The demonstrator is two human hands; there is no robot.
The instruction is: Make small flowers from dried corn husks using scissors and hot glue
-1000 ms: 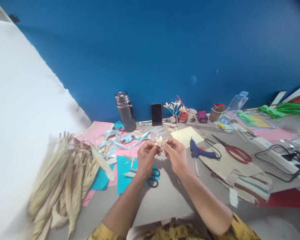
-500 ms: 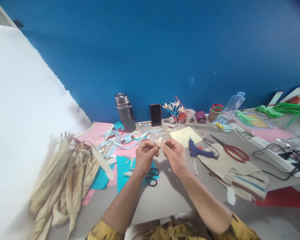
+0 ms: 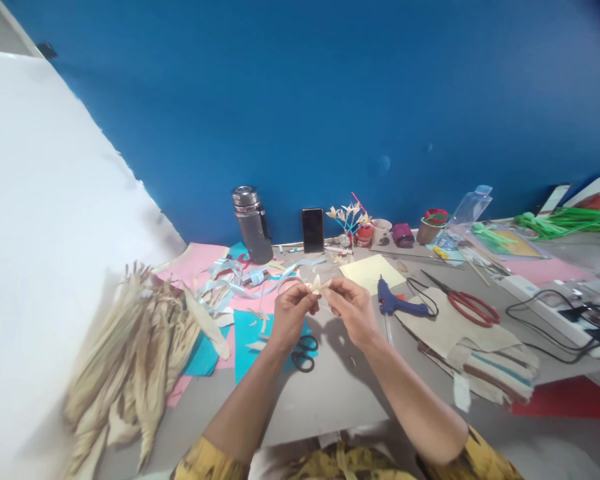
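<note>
Between my two hands is a small cream flower (image 3: 317, 285) with pointed petals, which looks made of corn husk. My left hand (image 3: 293, 311) pinches it from the left with thumb and fingertips. From the right, my right hand (image 3: 350, 308) has its thumb and fingers closed on the flower's other side. Black-handled scissors (image 3: 305, 353) lie under my left wrist, partly on a blue sheet (image 3: 247, 357). Similar flowers on blue stems (image 3: 349, 217) stand at the back of the table.
Dried corn husks (image 3: 135, 367) are heaped at the left. A flask (image 3: 253, 227) and a phone (image 3: 313, 231) stand by the wall. To the right lie a blue glue gun (image 3: 397, 301), red-handled scissors (image 3: 473, 308) on folded cloth (image 3: 437, 327), and a power strip (image 3: 545, 310) with cables.
The flower has turned slightly between my fingertips, and its petals now show more upright. My hands stay almost in place; the view has shifted very slightly.
</note>
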